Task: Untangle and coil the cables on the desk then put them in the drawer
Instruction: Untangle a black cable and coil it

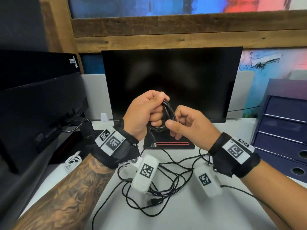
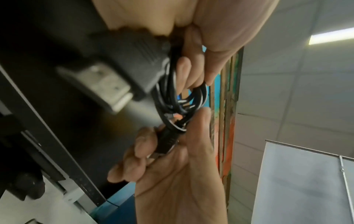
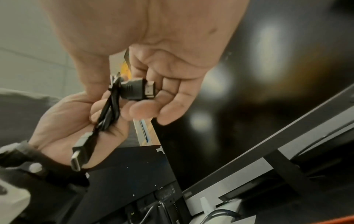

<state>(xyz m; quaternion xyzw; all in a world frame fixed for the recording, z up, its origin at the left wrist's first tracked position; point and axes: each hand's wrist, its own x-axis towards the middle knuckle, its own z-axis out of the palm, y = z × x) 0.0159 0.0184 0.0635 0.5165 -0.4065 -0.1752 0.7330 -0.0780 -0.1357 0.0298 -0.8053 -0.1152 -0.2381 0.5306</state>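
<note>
In the head view my left hand grips a small coil of black cable, raised above the desk in front of the monitor. One flat metal plug of that cable hangs below the left palm; it looms close and blurred as the plug in the left wrist view. My right hand pinches the coil's right side. In the right wrist view its thumb and fingers hold the cable's other plug, with the coil in the left hand. A loose tangle of thin black cables lies on the white desk.
A dark monitor stands just behind my hands, on a black base with a red stripe. Another monitor fills the left side. A coiled white cable lies at the left. A navy drawer unit stands at the right.
</note>
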